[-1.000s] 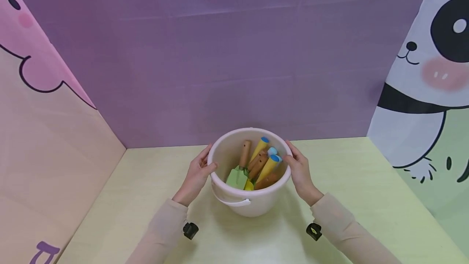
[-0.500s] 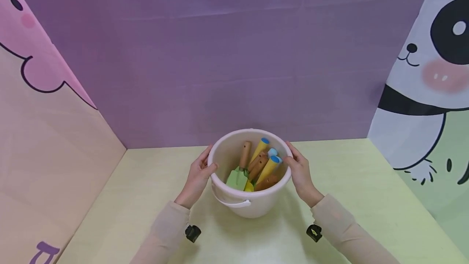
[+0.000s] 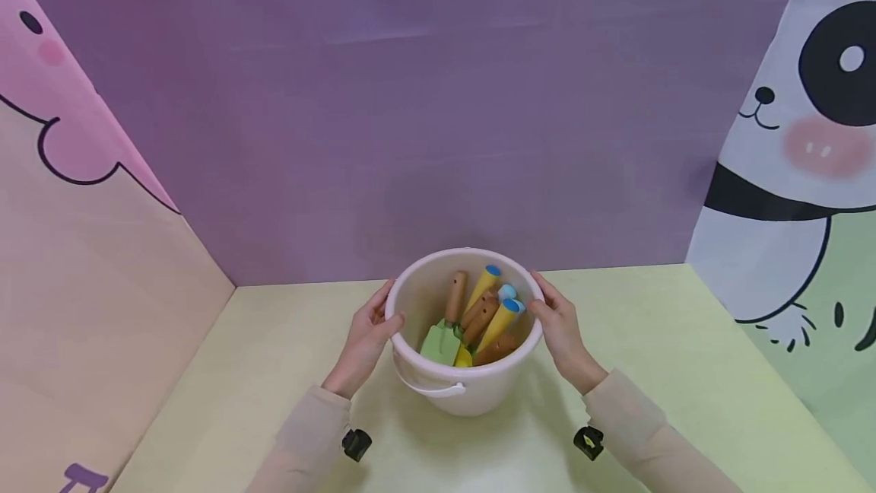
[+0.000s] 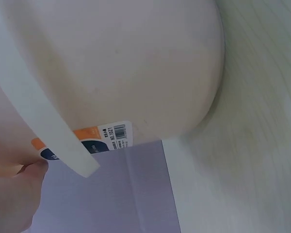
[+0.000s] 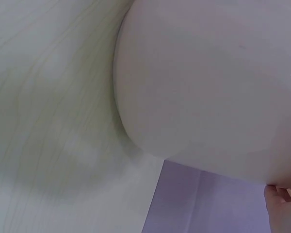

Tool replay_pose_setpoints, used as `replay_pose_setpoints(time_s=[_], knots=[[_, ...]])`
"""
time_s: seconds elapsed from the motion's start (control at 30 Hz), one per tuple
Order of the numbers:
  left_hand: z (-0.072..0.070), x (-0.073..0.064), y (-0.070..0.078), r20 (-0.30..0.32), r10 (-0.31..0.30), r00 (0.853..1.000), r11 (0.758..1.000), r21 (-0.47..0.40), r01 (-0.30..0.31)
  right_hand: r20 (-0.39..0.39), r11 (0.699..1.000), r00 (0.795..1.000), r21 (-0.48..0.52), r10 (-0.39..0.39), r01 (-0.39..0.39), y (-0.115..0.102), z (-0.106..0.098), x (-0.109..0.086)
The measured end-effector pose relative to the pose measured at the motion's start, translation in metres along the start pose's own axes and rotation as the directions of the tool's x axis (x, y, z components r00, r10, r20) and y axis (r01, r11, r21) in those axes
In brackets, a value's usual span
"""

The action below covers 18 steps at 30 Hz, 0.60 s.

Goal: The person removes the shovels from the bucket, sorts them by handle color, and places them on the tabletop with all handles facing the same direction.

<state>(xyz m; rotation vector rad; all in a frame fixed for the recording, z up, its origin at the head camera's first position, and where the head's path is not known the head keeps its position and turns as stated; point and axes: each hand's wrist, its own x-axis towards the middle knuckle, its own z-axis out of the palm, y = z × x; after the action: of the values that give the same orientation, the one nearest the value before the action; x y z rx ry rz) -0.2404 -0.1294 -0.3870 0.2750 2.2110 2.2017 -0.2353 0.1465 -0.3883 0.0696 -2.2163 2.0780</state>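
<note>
A pale pink bucket (image 3: 472, 394) stands upright on the table, its white handle (image 3: 438, 390) hanging down the near left side. My left hand (image 3: 363, 337) grips the rim on the left, thumb over the edge. On the opposite side my right hand (image 3: 564, 333) grips the rim the same way. Inside lie a light green toy shovel (image 3: 441, 342) with a brown handle (image 3: 456, 297), several other brown handles, and yellow handles (image 3: 499, 322) with blue ends. Their lower parts are hidden in the bucket. In the left wrist view a sticker (image 4: 119, 135) with a barcode shows on the bucket's side.
The light wood-grain table (image 3: 274, 356) extends to both sides of the bucket. A purple backdrop (image 3: 438, 112) rises close behind it. Printed side panels stand left and right, the right one showing a panda (image 3: 773, 249).
Both hands keep their hold on the bucket's rim, and the bucket stays in place. The whole head view has shifted slightly, so everything appears a little lower.
</note>
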Motion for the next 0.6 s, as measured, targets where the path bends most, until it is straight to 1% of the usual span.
replay_pose_setpoints(time_s=[0.27, 0.4, 0.6], knots=[[0.0, -0.0016, -0.005, -0.009, 0.0, 1.0, 1.0, 0.007, 0.0, 0.0, 1.0, 1.0, -0.004, 0.002, -0.002, 0.0019, -0.0004, 0.0002], [0.0002, -0.0038, -0.0052, -0.008, -0.004, 1.0, 1.0, 0.007, 0.004, -0.002, 1.0, 1.0, -0.015, 0.009, -0.009, 0.0021, -0.0003, -0.0005], [0.0028, -0.0033, -0.0043, -0.019, -0.001, 1.0, 1.0, -0.001, 0.001, 0.001, 1.0, 1.0, -0.021, 0.014, -0.014, -0.0019, -0.0028, 0.0006]])
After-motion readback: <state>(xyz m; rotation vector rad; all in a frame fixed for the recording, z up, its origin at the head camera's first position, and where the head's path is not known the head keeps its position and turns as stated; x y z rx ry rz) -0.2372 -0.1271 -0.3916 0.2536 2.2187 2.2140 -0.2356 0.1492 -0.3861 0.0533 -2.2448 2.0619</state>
